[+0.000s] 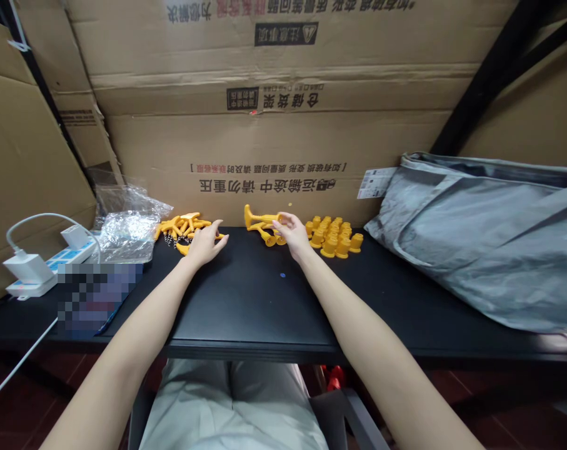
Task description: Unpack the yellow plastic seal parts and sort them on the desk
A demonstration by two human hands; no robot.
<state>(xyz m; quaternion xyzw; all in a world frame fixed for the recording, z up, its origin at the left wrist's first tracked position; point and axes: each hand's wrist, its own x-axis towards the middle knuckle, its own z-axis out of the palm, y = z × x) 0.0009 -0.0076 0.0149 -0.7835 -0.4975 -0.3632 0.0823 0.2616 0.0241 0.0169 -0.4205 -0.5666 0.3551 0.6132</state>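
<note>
My left hand (205,245) is over the near right side of a pile of yellow T-shaped corkscrew handles (174,226) with dark metal spirals. Its thumb and forefinger are apart, with a bit of yellow showing between them; the other fingers are hidden. My right hand (294,235) pinches the end of a yellow T-handled corkscrew (260,217), its crossbar pointing left. Below it, more yellow T-shaped pieces with round ends (268,237) lie on the black table (245,300). Right of that hand, several yellow cup-shaped bases (332,240) stand grouped together.
A grey fabric bag (471,250) fills the table's right side. Clear plastic wrapping (126,234), a white power strip (72,256) with chargers and a blurred-out flat object (100,297) are at left. Printed cardboard (274,137) walls the back. A small blue spot (282,275) lies mid-table.
</note>
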